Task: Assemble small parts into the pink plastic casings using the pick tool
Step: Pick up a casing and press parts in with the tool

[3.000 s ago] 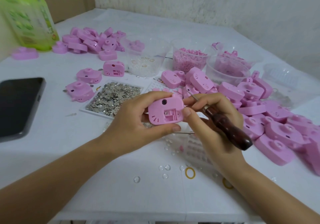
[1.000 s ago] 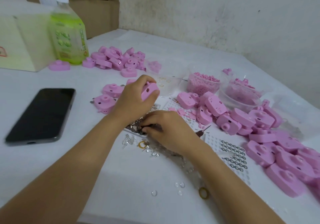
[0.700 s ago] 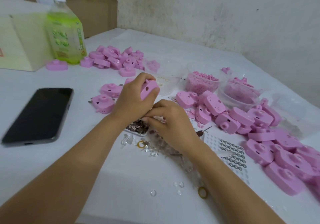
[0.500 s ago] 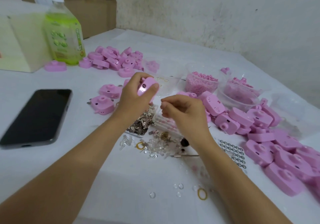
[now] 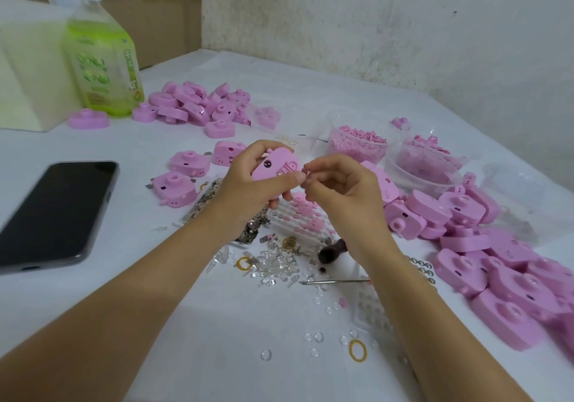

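- Left grip (image 5: 248, 184) clenched round pink casing (image 5: 275, 168), held up above the worktop (image 5: 155, 324).
- Right grip (image 5: 341, 190) pinched at the casing's right edge; can't tell if a part is in the pinch.
- Pick tool (image 5: 331, 251) lies on the worktop under the right forearm, unheld.
- Risk: a tiny part slips and is lost among the clear bits (image 5: 276, 262) below. Finger-seating may leave it cocked.
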